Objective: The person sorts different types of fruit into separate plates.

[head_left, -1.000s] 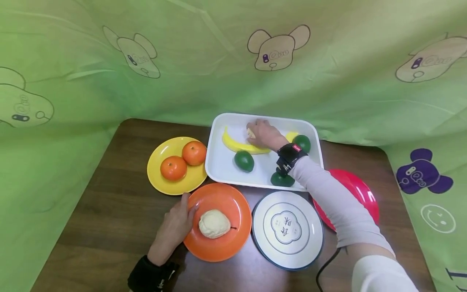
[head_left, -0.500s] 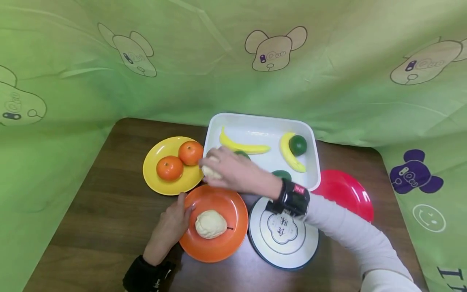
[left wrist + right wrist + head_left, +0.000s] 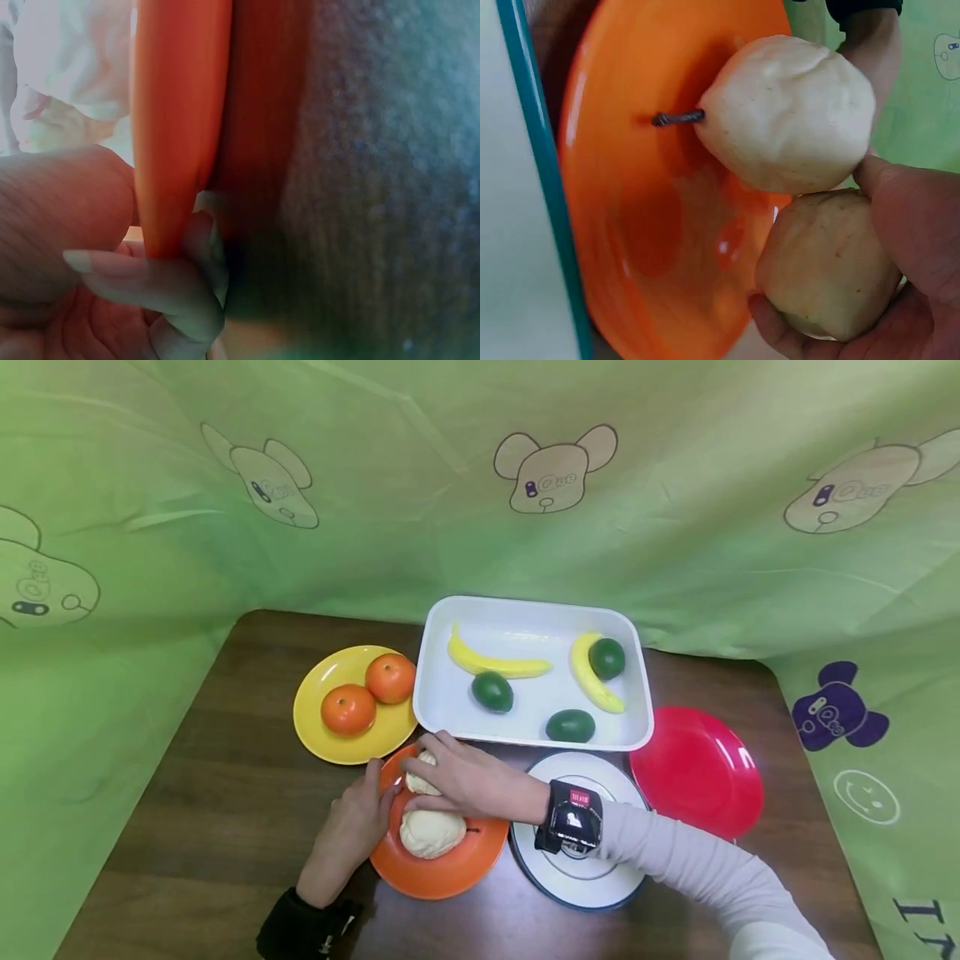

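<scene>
My left hand grips the left rim of the orange plate. In the left wrist view, its thumb and fingers are on either side of the plate's rim. A pale cream pear with a dark stem lies on that plate. My right hand holds a second pale pear at the plate's far side. In the right wrist view, fingers and thumb curl around this held pear, close against the stemmed pear. Whether the held pear touches the plate, I cannot tell.
Beyond the plates stands a white tray with two bananas and three dark green fruits. A yellow plate at left bears two orange fruits. A white dish and red plate lie to the right.
My right hand has lifted the second pear from the white tray and carried it toward me and left to the orange plate. My left hand has stayed on the rim.
</scene>
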